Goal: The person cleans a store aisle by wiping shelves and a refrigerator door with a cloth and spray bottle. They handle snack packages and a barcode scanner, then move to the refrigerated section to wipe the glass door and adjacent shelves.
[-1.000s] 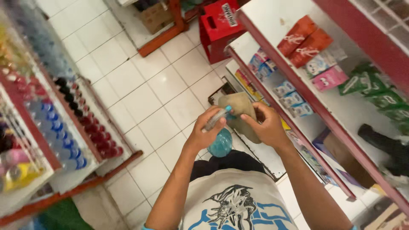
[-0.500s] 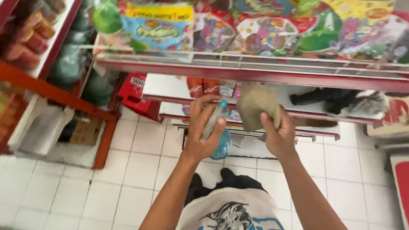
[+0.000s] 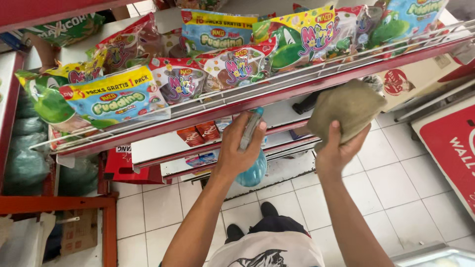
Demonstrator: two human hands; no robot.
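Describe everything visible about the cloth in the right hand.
The cloth is a dull olive-brown rag of coarse-looking woven fabric, bunched into a loose, crumpled pad rather than folded neatly. The right hand grips it from below, thumb lying up its near face and fingers hidden behind. It is raised just under the red front edge of the snack shelf, its top corner close to or against that rail; contact cannot be told. It looks dry and unmarked, with no print or visible stains.

Both arms raised; left hand fingers curled closed, right hand gripping, thumb up.
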